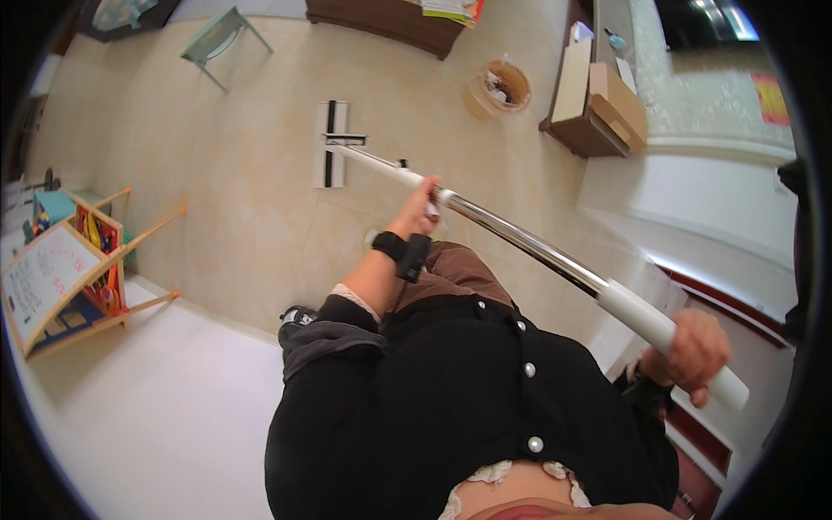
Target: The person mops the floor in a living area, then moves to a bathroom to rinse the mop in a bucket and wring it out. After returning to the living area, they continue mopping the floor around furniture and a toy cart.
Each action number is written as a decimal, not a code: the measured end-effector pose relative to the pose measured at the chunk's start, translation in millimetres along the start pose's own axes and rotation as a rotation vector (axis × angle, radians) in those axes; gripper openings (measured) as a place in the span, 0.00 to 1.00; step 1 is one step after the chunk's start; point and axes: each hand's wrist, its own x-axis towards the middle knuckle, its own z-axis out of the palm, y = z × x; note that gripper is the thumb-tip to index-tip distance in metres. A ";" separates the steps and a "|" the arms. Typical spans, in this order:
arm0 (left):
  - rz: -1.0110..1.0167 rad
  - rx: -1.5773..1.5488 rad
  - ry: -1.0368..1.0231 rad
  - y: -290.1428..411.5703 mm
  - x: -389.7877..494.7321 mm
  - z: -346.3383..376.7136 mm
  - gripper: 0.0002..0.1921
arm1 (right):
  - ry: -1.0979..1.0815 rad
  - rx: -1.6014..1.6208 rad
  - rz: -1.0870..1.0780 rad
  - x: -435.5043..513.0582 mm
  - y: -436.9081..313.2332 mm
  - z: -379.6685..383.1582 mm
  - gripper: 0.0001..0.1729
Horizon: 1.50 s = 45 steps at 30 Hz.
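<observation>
A flat mop runs slantwise across the view, with its white and chrome pole (530, 239) reaching from the lower right to the upper middle. Its wide white head (320, 162) with a black centre strip lies on the tiled floor (247, 162). Partway down the pole, my left hand (421, 207) is wrapped around it close to a white collar. My right hand (697, 354) grips the white handle at the pole's upper end. A black band with a small device (411, 257) is strapped on my left wrist.
A tan waste bin (478, 101) with rubbish in it stands ahead to the right, near a dark wooden cabinet (578, 133) bearing cardboard boxes. Ahead left is a pale green stool (211, 45). A children's easel with a whiteboard (52, 276) stands at left. Another brown cabinet (390, 26) is at the top.
</observation>
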 end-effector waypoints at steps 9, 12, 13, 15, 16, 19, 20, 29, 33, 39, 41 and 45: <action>0.200 0.304 0.277 5.7 26.1 -17.1 0.18 | -0.182 -0.161 0.122 -42.9 17.4 -42.4 0.11; 0.164 0.390 0.320 -32.8 35.6 -7.3 0.18 | -0.312 -0.204 0.185 -76.3 -6.3 -77.3 0.11; 0.167 0.418 0.345 -56.4 41.4 -0.1 0.18 | -0.266 -0.182 0.171 -91.2 -19.0 -92.2 0.11; 0.148 0.530 0.334 -107.9 56.9 24.8 0.19 | -0.122 -0.178 0.101 -124.0 -55.2 -125.3 0.11; 0.111 0.586 0.288 -135.8 61.4 36.9 0.19 | -0.015 -0.182 0.040 -143.0 -74.6 -138.3 0.11; -0.076 0.705 0.157 -224.7 70.1 84.1 0.20 | 0.167 -0.210 0.025 -197.6 -143.8 -172.1 0.14; -0.113 0.720 0.156 -255.9 69.9 100.8 0.20 | 0.234 -0.215 0.002 -213.0 -167.1 -178.9 0.14; -0.401 0.722 -0.121 -414.7 65.9 185.1 0.17 | 0.442 -0.359 -0.029 -274.8 -310.5 -189.5 0.15; -0.305 0.638 -0.080 -425.6 67.4 190.7 0.15 | 0.539 -0.323 -0.044 -284.0 -314.3 -203.6 0.14; -0.098 0.455 -0.047 -354.4 62.3 163.7 0.15 | 0.589 -0.124 -0.014 -244.2 -254.6 -189.4 0.11; 0.010 0.357 -0.009 -307.6 54.3 140.1 0.13 | 0.563 -0.193 0.052 -215.1 -221.7 -174.0 0.11; 0.238 0.258 0.098 -210.4 29.8 86.2 0.13 | 0.461 -0.121 0.131 -154.9 -146.0 -140.0 0.11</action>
